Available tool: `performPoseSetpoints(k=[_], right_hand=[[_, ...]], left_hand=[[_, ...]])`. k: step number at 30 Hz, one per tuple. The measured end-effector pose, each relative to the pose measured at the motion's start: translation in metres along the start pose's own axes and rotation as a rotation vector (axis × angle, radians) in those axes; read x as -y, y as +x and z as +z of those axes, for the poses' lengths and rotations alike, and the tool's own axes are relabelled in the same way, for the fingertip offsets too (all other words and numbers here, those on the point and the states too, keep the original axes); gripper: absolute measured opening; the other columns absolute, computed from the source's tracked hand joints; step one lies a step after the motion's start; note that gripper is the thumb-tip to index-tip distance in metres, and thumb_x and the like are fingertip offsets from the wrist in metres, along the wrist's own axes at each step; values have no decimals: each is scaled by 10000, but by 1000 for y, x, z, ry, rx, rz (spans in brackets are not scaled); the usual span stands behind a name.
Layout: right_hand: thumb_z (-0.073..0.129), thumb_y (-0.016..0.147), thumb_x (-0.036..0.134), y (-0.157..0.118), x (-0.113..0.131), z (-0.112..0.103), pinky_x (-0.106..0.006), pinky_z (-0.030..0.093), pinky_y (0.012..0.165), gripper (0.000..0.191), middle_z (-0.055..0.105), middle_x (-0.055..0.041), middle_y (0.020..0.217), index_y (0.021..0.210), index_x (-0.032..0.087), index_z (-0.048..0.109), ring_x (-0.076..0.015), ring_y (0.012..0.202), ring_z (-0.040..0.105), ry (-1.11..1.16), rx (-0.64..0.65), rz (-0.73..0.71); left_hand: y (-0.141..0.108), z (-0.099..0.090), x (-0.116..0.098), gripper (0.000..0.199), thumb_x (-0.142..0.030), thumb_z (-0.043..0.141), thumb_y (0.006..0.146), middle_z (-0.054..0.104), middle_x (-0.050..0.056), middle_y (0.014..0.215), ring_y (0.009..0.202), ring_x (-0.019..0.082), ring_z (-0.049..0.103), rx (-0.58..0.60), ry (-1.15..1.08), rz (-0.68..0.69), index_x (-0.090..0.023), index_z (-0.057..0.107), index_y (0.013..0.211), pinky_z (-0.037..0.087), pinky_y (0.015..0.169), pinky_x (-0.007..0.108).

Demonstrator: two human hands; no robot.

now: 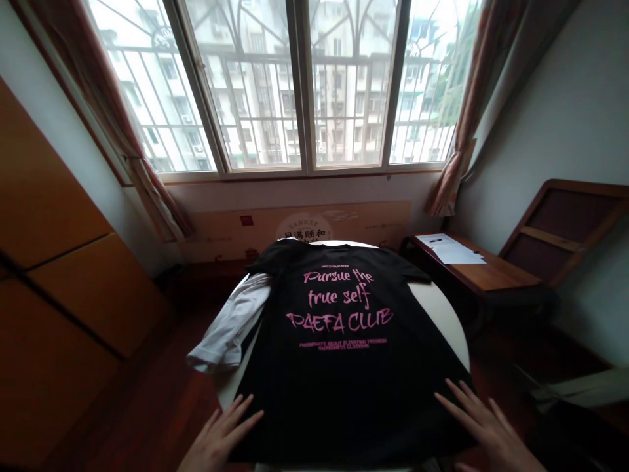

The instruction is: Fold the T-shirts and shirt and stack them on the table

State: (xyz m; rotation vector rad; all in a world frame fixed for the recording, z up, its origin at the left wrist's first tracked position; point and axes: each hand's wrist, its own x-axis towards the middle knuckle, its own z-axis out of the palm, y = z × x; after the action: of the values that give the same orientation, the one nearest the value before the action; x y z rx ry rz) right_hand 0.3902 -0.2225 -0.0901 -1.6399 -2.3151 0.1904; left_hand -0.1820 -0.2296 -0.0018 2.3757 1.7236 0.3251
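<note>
From my end of the feed, starting way over on the left, there's a wooden cabinet (pixel 59 216) well out past the left hand, and a tied-back curtain (pixel 113 118) farther ahead of that hand. The left hand (pixel 223 429) itself is spread out, palm down, gripping nothing that I can see, with its fingertips at the near left corner of a black T-shirt (pixel 339 393). Just ahead of those fingers a white sleeve (pixel 233 321) pokes out from under the shirt and hangs over the table edge. The shirt is between the two hands and stretches away from them, pink lettering up, "Pursue the true self PAEFA CLUB" on it, its collar end farthest off. Beyond the collar I get a printed panel (pixel 226 226) with a barred window (pixel 304 118) above it. The round white table (pixel 452 321) shows ahead of the right hand (pixel 479 419), which is also open, fingers fanned on the shirt's near right corner. Farther ahead and right of that hand, some papers (pixel 449 249) lie on a low wooden stand (pixel 511 272).
</note>
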Motion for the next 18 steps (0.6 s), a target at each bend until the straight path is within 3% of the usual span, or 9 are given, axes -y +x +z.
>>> performPoseSetpoints(k=[5,10,13,18], right_hand=[[662,821,354,-2,10,-2,-682,330,1104,637,418,-35,1560,1432,436,501,-388,1430,378,16,-34,77],[580,907,403,-2,20,-2,-636,346,1121,497,478,-42,1527,1404,394,556,-358,1420,408,58,-88,89],[513,936,384,2,29,0,-608,374,1116,456,483,-48,1523,1387,365,578,-343,1405,432,53,-225,109],[481,899,314,6,38,13,-607,383,1110,505,450,-77,1529,1400,307,544,-360,1381,444,-12,-568,201]], left_hand=[[-7,-4,18,297,-377,654,819,681,9,1296,1172,289,661,-101,6,43,-414,761,1093,527,1008,436],[-1,-19,6,257,-401,561,885,761,-3,1141,1018,236,736,-149,-63,47,-379,797,982,599,898,311],[3,-18,-1,281,-381,530,902,778,9,1085,980,225,746,-201,-90,44,-335,796,981,607,876,290],[3,-6,4,263,-366,544,891,790,4,1030,951,225,753,-260,-109,51,-323,790,976,610,871,287]])
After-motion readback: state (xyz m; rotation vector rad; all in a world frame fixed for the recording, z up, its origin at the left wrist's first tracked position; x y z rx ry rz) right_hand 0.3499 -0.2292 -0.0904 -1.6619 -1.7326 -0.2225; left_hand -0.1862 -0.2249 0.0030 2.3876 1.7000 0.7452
